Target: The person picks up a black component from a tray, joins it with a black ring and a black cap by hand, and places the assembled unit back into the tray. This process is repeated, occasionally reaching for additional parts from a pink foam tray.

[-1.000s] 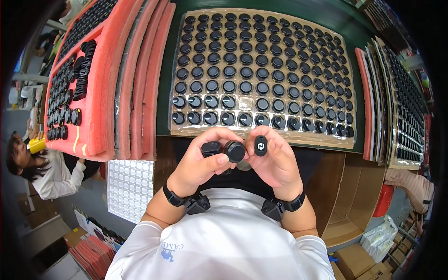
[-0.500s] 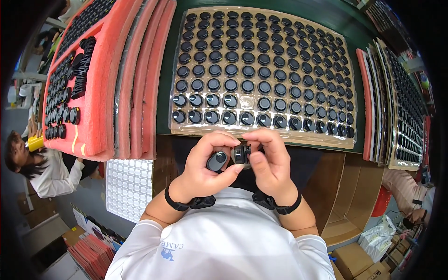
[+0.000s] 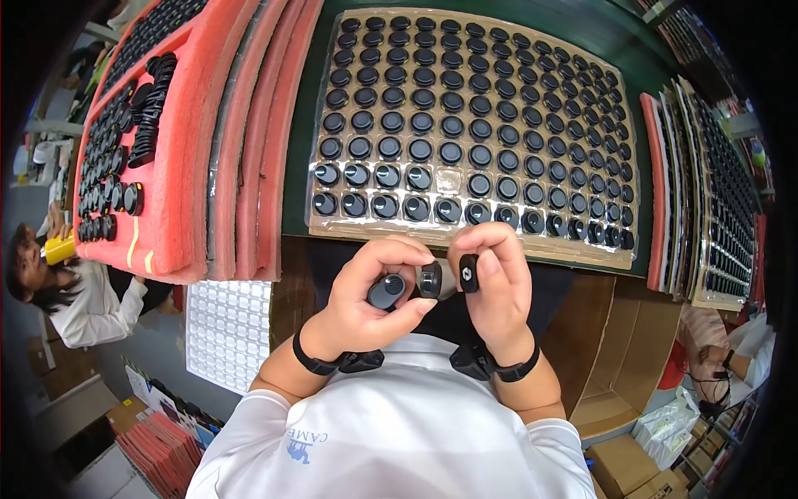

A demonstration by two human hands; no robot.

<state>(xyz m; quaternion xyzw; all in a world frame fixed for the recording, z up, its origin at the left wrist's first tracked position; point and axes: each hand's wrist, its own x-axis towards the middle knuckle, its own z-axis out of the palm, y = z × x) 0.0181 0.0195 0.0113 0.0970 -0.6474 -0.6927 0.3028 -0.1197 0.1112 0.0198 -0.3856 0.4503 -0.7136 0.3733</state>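
My left hand (image 3: 353, 295) is closed in front of my chest. Its thumb and forefinger pinch a small black round part (image 3: 430, 280) with a glossy window in its side. Curled in the same palm is a dark grey rounded piece (image 3: 386, 291) with a black dot on its face. A short gap away, my right hand (image 3: 503, 291) grips a black oval piece (image 3: 469, 273) bearing a white mark. Just beyond both hands lies a clear blister tray (image 3: 449, 181) on brown card. Black round parts sit in its rows, and one pocket in the second row from me is bare.
Left of the tray stand red foam sheets (image 3: 199, 166) holding black parts and coiled cables. A white pocketed tray (image 3: 229, 333) is below them. More loaded trays (image 3: 706, 191) lean at the right, above an open cardboard box (image 3: 619, 358). Other people sit at both sides.
My right hand has moved right, away from the left, with the black oval piece now separate from the round part. My left hand keeps its hold on both pieces.
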